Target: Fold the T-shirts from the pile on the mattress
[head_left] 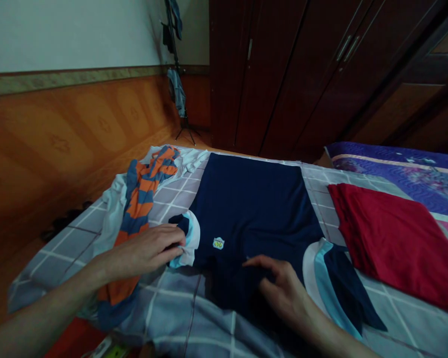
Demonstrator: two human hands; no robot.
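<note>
A navy T-shirt (254,199) lies face up on the checked bedsheet, its hem toward the wardrobe and its collar end toward me. White and light-blue bands edge its sleeves, and a small tennis badge (218,243) sits on the chest. With fingers bent and closed, my left hand (153,248) grips the banded left-side sleeve, which is bunched inward. Over the upper chest is my right hand (283,286), its index finger and thumb apart, holding nothing visible. The right-side sleeve (334,278) lies spread beside that wrist. My right forearm hides part of the shirt.
A folded red garment (392,238) lies on the right of the bed (175,196). An orange and grey striped garment (142,199) and white cloth (114,209) lie at the left. Beyond stand a dark wardrobe (269,74) and a coat stand (175,54). Purple bedding (425,174) is at far right.
</note>
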